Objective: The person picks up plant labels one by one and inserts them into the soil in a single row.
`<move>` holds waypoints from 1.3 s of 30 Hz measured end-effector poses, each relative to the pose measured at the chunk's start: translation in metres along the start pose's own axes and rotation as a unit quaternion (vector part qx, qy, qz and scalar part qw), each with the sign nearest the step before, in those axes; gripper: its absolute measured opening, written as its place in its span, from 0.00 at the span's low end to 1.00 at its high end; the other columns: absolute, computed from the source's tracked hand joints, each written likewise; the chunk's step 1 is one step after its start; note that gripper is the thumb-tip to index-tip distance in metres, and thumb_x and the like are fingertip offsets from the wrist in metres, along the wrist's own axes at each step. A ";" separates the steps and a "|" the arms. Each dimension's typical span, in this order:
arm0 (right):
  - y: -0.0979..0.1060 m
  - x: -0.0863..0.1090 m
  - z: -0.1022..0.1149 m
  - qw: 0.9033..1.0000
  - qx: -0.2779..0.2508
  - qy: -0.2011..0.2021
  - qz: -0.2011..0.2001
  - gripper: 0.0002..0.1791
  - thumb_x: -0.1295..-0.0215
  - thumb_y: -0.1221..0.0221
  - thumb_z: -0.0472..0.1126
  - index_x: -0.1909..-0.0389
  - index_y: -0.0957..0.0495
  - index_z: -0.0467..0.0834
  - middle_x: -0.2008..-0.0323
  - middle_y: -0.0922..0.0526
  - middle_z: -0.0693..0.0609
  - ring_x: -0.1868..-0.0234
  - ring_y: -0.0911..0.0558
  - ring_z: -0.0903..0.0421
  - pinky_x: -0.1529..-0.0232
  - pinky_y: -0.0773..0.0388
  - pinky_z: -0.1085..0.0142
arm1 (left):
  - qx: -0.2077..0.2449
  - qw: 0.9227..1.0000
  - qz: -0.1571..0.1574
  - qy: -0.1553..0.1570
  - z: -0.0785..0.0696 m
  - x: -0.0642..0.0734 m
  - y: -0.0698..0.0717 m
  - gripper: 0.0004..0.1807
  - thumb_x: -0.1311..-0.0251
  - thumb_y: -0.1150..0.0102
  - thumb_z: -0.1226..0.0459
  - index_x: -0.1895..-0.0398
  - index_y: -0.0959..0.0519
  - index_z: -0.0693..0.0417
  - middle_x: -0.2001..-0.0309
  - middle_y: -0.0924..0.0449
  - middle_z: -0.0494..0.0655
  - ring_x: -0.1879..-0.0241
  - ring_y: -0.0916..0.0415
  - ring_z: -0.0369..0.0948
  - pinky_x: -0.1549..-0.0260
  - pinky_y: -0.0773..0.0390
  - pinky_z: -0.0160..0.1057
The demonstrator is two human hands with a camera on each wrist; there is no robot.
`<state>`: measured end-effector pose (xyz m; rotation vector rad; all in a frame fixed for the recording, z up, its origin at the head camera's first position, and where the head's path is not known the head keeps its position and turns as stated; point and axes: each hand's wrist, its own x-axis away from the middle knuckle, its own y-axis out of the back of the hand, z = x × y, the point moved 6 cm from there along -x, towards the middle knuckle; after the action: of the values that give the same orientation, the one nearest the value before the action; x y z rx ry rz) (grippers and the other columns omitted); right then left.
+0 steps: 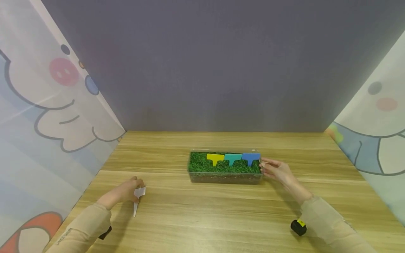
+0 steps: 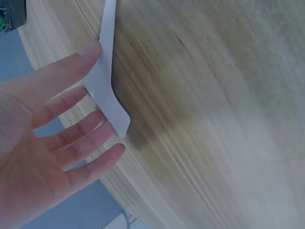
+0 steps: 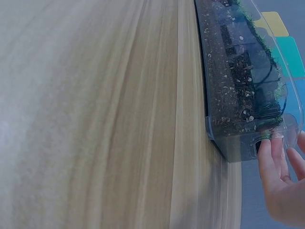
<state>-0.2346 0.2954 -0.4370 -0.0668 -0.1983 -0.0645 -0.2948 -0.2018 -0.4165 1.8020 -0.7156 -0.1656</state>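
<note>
My left hand (image 1: pixel 128 189) pinches a white T-shaped plant label (image 2: pixel 102 78) low over the left of the table, thumb on one side and fingers on the other. Its pointed stem aims toward the table's near side in the head view. At the right end of a clear planter box (image 1: pixel 226 178), my right hand (image 1: pixel 280 172) holds the end wall, fingertips at the handle part. Green artificial grass (image 1: pixel 197 163) tops dark soil (image 3: pixel 238 76) inside. Yellow (image 1: pixel 215 158), teal (image 1: pixel 232 159) and blue (image 1: pixel 251 158) plant labels stand in a row in the grass.
The box sits on a wood-grain table (image 1: pixel 196 211). A plain grey wall (image 1: pixel 221 70) rises behind it, and printed cartoon panels flank both sides. Dark straps with small devices show at both wrists, one near the right sleeve (image 1: pixel 326 218).
</note>
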 end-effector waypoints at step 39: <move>0.013 -0.015 -0.020 0.999 0.003 -0.028 -0.016 0.41 0.57 0.34 0.54 0.41 0.34 0.44 0.63 0.20 0.61 0.61 0.21 0.62 0.57 0.24 0.69 | 0.036 0.998 0.037 0.039 0.025 -0.005 -0.002 0.20 0.69 0.27 0.66 0.75 0.31 0.59 0.75 0.30 0.45 0.75 0.35 0.39 0.78 0.31 0.35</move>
<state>-0.2442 0.3076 -0.4603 -0.0592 -0.2549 -0.0941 -0.3098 -0.2193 -0.4287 1.8369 -0.7397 -0.0210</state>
